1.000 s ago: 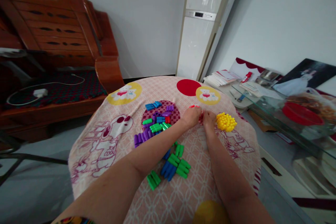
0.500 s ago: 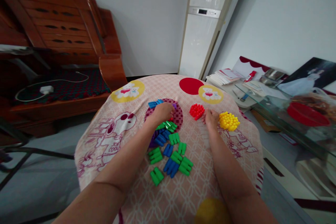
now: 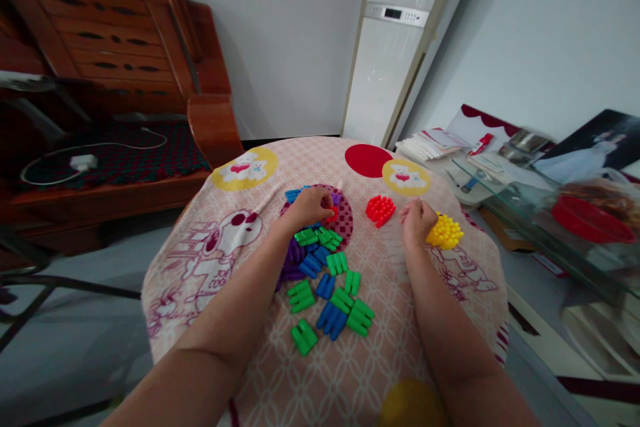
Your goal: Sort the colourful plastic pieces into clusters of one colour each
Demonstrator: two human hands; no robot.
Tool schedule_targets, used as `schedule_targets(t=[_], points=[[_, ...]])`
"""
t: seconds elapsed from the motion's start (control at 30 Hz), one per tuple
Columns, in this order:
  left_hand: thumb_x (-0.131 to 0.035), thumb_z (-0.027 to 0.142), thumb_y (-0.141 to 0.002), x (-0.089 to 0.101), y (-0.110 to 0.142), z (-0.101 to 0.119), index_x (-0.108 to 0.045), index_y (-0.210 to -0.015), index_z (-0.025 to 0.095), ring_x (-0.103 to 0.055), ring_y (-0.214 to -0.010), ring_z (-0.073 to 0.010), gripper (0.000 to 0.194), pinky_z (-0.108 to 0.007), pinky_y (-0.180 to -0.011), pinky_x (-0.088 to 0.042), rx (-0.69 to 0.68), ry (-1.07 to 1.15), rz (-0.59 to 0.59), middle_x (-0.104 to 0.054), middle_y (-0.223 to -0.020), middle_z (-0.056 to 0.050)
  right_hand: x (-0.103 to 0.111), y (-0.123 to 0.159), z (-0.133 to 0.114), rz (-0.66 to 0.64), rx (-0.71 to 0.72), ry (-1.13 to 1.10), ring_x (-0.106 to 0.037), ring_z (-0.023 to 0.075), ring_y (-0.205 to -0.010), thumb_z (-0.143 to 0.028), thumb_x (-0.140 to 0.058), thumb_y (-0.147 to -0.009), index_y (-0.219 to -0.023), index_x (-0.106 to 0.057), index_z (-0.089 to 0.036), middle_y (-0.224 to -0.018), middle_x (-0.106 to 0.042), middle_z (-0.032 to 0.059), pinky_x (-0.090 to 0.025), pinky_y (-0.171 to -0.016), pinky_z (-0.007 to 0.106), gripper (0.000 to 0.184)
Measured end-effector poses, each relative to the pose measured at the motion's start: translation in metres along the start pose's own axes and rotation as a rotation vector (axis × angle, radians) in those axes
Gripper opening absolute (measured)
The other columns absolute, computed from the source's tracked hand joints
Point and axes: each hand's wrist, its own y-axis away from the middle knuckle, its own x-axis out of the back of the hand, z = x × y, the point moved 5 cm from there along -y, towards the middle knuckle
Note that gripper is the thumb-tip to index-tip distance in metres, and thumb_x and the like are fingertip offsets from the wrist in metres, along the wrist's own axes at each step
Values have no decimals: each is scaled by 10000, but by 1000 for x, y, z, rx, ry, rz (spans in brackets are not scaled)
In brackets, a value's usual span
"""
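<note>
My left hand (image 3: pixel 311 207) is over the back of the loose pile, its fingertips pinched on a small red toy block (image 3: pixel 332 215). Around it lie green blocks (image 3: pixel 329 238), blue blocks (image 3: pixel 311 265) and purple blocks (image 3: pixel 295 253); one more purple block (image 3: pixel 337 199) sits just past the fingers. Between my hands stands a cluster of red knobbed blocks (image 3: pixel 380 211). My right hand (image 3: pixel 418 219) rests with fingers curled, beside a cluster of yellow knobbed blocks (image 3: pixel 446 231) that it partly covers. Whether anything is inside those curled fingers is hidden.
A patterned cloth covers the round table (image 3: pixel 210 307). To the right, a glass-topped stand (image 3: pixel 520 213) bears papers (image 3: pixel 433 145) and a red bowl (image 3: pixel 590 219). A wooden bench (image 3: pixel 120 80) stands at back left, a tall white cabinet unit (image 3: pixel 387 67) behind.
The view has shifted slightly. My left fingers now show a red block at their tips. My right hand has turned and moved a little away from the red cluster, closer to the yellow one.
</note>
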Motion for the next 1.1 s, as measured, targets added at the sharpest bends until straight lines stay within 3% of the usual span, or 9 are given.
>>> schedule_targets(t=[0.1, 0.17, 0.27, 0.37, 0.43, 0.53, 0.67, 0.87, 1.1], points=[[-661, 162, -674, -4, -3, 9, -678, -788, 154, -658, -675, -147, 116, -228, -610, -495, -47, 258, 78, -714, -733, -17, -6, 10, -20, -88, 77, -90, -473, 102, -387, -500, -498, -898, -629, -532, -206, -499, -569, -21, -403, -441, 233, 400], [-669, 176, -680, -8, -5, 16, -664, -808, 152, -662, -661, -142, 130, -230, -603, -511, -56, 414, 103, -714, -737, -22, -19, 22, -34, -277, 75, -157, -506, 104, -407, -528, -554, -875, -693, -581, -189, -557, -613, -10, -402, -423, 224, 386], [-686, 212, -705, -16, -3, 27, -626, -816, 148, -661, -618, -134, 141, -232, -580, -523, -46, 631, 100, -699, -707, -18, -42, 48, -53, -602, 52, -205, -627, 145, -526, -539, -645, -822, -970, -679, -172, -704, -697, 21, -441, -423, 216, 397], [-704, 255, -729, -20, 0, 35, -608, -830, 147, -671, -614, -136, 176, -243, -585, -542, -40, 772, 47, -692, -699, -17, -55, 66, -64, -740, 33, -227, -672, 171, -599, -519, -682, -791, -1109, -684, -178, -778, -725, 41, -496, -455, 231, 466], [-718, 264, -726, -17, 1, 35, -617, -843, 145, -678, -619, -143, 195, -250, -588, -551, -37, 776, 32, -694, -703, -20, -54, 64, -64, -709, 4, -225, -646, 161, -549, -504, -676, -781, -1059, -699, -168, -736, -715, 36, -497, -449, 240, 436], [-729, 256, -715, 0, 0, 23, -645, -886, 145, -684, -625, -155, 221, -261, -589, -559, -21, 702, 120, -705, -722, -25, -37, 38, -53, -522, -35, -133, -579, 144, -464, -460, -651, -760, -1002, -706, -149, -631, -670, 11, -446, -414, 237, 399], [-716, 258, -718, 28, 1, -4, -659, -904, 140, -664, -562, -153, 227, -267, -563, -551, 88, 667, 263, -693, -675, -20, -3, -6, -38, -305, 29, 224, -614, 180, -562, -353, -606, -714, -823, -730, -135, -615, -667, 34, -447, -504, 253, 274], [-710, 240, -674, 51, 8, -32, -664, -826, 134, -661, -573, -150, 191, -260, -570, -552, 215, 676, 373, -675, -642, -14, 0, -16, -20, -358, 114, 804, -662, 224, -728, -244, -588, -725, -696, -743, -152, -725, -728, 110, -428, -628, 276, 182], [-678, 242, -641, 57, 11, -70, -659, -786, 136, -640, -554, -142, 180, -258, -567, -545, 306, 623, 465, -661, -629, -10, -10, -10, -1, -408, 101, 693, -590, 191, -594, -342, -448, -897, -673, -700, -165, -536, -619, 80, -412, -587, 271, 381]])
